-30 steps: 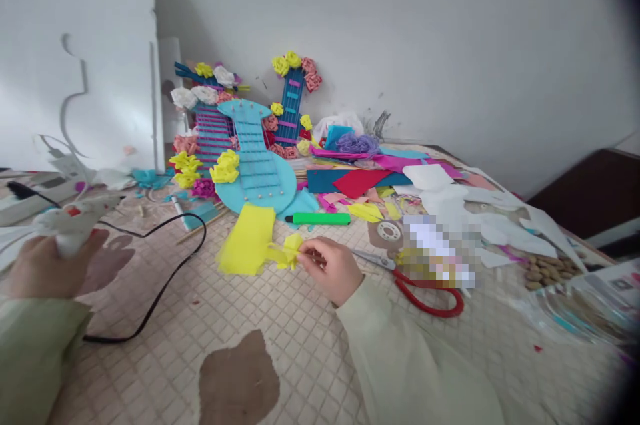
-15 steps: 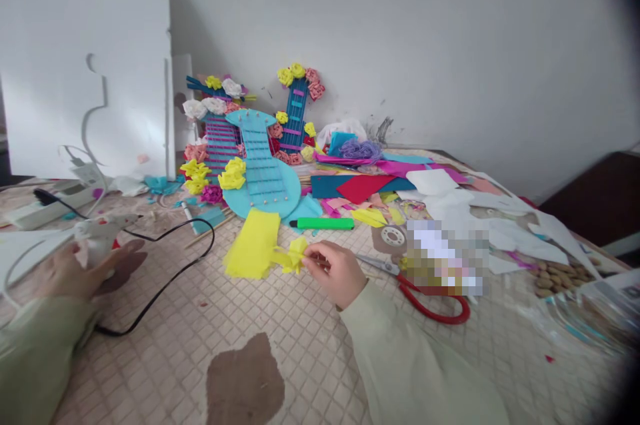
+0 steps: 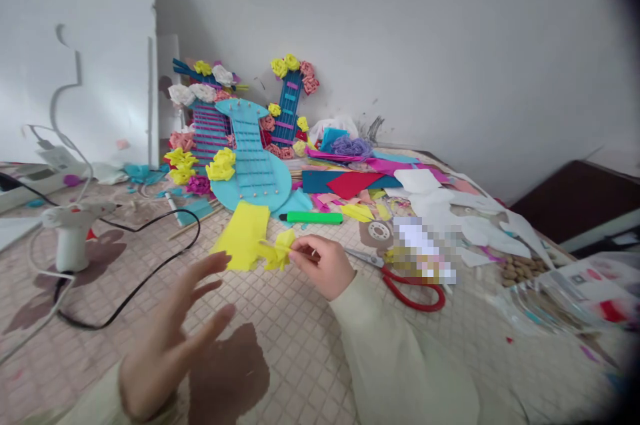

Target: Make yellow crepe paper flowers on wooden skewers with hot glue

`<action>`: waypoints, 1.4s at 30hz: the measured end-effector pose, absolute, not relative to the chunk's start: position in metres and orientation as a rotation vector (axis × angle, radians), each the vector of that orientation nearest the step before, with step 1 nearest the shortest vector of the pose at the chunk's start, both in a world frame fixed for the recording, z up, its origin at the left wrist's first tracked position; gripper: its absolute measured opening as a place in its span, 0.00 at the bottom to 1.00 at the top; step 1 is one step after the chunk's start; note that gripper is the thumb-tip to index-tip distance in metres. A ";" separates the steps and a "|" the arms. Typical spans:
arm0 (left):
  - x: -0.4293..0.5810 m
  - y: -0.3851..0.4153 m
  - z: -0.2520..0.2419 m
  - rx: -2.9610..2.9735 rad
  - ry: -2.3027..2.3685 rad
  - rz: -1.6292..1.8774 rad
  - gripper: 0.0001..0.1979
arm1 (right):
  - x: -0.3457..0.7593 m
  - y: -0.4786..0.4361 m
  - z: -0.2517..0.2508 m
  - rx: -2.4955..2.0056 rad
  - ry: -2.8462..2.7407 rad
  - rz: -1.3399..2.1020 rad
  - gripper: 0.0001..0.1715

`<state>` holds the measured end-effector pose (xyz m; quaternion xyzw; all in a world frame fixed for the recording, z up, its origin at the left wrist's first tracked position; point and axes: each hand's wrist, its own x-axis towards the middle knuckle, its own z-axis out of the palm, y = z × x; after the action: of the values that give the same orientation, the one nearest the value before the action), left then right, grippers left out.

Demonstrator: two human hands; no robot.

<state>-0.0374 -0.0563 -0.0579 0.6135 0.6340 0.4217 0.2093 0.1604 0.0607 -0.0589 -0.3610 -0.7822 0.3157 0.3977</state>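
Pinched between the fingertips of my right hand (image 3: 323,265) is a yellow paper flower (image 3: 280,250), its petals pointing left. A sheet of yellow crepe paper (image 3: 243,235) lies flat just behind and left of it. My left hand (image 3: 175,335) is in the air over the near table, fingers spread, holding nothing. On the left a white hot glue gun (image 3: 75,238) stands on its handle, apart from my left hand. Red-handled scissors (image 3: 413,288) lie right of my right hand, and a green marker (image 3: 314,217) lies behind the flower.
A light blue guitar-shaped board (image 3: 250,175) with paper flowers leans at the back near other decorated pieces. The glue gun's black cord (image 3: 150,265) loops across the left side. Paper scraps (image 3: 357,185), a tape roll (image 3: 379,231) and a clear plastic bag (image 3: 545,305) are on the right.
My left hand has let go of the glue gun and moved right, towards the flower. My right hand still pinches the flower. The view has shifted slightly to the right.
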 end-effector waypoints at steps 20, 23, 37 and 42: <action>0.003 0.003 -0.081 0.981 1.166 1.303 0.14 | 0.161 0.059 -0.053 -0.892 -1.870 1.350 0.05; 0.002 -0.002 -0.084 0.879 1.147 1.292 0.13 | 0.160 0.057 -0.054 -0.893 -1.878 1.334 0.04; -0.014 -0.001 -0.062 0.922 1.206 1.442 0.16 | 0.160 0.058 -0.056 -0.931 -1.910 1.270 0.02; -0.017 0.004 -0.056 0.849 1.108 1.686 0.09 | 0.160 0.059 -0.058 -0.934 -1.929 1.227 0.04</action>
<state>-0.0171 0.0045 -0.0565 0.3449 0.4497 0.6845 0.4586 0.1597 0.0587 -0.0584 -0.3572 -0.7374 0.4689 0.3297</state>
